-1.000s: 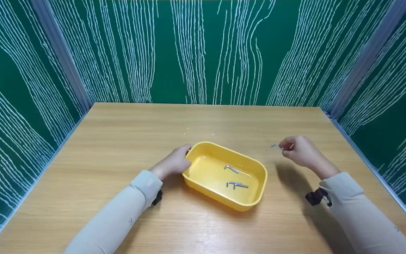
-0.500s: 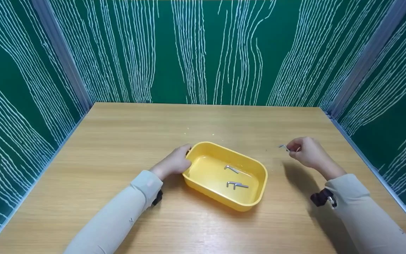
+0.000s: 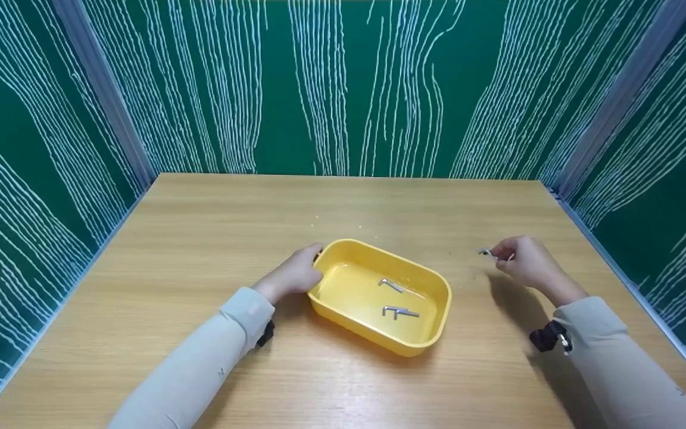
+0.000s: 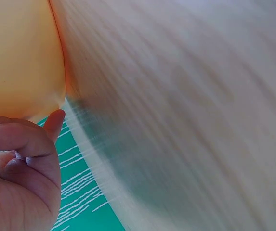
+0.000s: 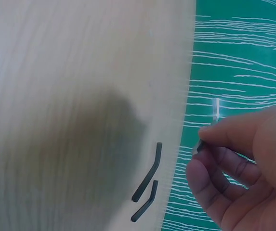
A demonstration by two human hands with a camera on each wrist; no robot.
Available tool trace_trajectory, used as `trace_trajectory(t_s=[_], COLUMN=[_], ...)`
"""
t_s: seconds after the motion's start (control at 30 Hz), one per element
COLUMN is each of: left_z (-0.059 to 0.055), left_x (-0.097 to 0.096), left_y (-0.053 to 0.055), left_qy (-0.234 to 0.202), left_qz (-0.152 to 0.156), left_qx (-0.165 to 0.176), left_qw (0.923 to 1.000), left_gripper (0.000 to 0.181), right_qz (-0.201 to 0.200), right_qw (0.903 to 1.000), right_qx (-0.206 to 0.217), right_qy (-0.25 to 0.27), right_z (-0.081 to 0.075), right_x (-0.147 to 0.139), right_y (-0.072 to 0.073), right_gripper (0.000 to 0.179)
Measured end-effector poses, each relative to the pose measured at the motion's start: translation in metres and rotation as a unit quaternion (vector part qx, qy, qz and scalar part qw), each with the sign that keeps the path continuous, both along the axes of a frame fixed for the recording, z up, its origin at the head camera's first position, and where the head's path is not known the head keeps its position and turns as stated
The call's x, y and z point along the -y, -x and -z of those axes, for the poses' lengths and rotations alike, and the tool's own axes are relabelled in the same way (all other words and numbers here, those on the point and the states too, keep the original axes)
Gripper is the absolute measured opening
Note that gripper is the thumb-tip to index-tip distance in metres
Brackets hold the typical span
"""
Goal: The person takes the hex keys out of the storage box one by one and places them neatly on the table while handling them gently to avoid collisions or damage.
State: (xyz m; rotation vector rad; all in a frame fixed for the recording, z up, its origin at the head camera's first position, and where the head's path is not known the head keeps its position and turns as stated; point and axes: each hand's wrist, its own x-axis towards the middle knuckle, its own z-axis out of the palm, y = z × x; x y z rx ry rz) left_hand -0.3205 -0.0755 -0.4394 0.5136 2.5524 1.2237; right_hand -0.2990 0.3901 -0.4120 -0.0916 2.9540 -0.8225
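Near the left end of the yellow bin (image 3: 367, 333) my left hand (image 3: 294, 273) grips its rim, thumb inside. Several bent hex keys (image 3: 391, 285) lie loose on the bin's floor, towards its right half. Off to the right of the bin, my right hand (image 3: 527, 265) pinches a small silver hex key (image 3: 486, 253) between thumb and fingertips, above the tabletop. The right wrist view has that key's long arm (image 5: 216, 109) sticking out past the fingers. In the same view two dark bent bars (image 5: 147, 173), which look like hex keys, lie on the table. The head view does not show them.
The bin stands at an angle on a wooden table (image 3: 218, 214). A few tiny specks (image 3: 359, 227) dot the wood behind it. Green walls with white wavy lines (image 3: 283, 89) enclose the table at the back and both sides.
My right hand has moved a little right and nearer, away from the bin, with the hex key still pinched and turned slightly. My left hand and the bin have stayed put.
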Motion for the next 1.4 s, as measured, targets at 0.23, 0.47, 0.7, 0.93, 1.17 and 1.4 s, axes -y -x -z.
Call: trace_trajectory(t_s=[0.23,0.47,0.7,0.93,1.17,1.4], left_z=[0.000,0.000,0.000,0.000,0.000,-0.001], left_x=[0.000,0.000,-0.002,-0.003,-0.002,-0.002], left_y=[0.000,0.001,0.001,0.000,0.000,0.000], left_qy=[0.003,0.004,0.013,0.027,0.026,0.026], left_qz=[0.001,0.001,-0.005,-0.008,-0.007,-0.008], left_qx=[-0.004,-0.002,-0.010,-0.005,-0.012,-0.012], left_qw=[1.0000,1.0000,0.9998,0.9996,0.9996,0.9996], left_gripper=[0.053,0.050,0.051,0.051,0.051,0.052], right_qz=[0.011,-0.004,-0.010,0.008,-0.004,-0.015], right_qw=[0.9996,0.9998,0.9995,0.9987,0.9994,0.9996], right_qx=[0.025,0.010,0.008,0.048,0.029,0.012], right_qy=[-0.005,-0.016,-0.028,-0.016,-0.020,-0.021], right_z=[0.005,0.013,0.019,0.023,0.026,0.028], right_x=[-0.003,-0.008,-0.014,-0.017,-0.017,-0.017], right_y=[0.002,0.006,0.011,0.013,0.016,0.016], right_gripper=[0.026,0.022,0.027,0.027,0.025,0.023])
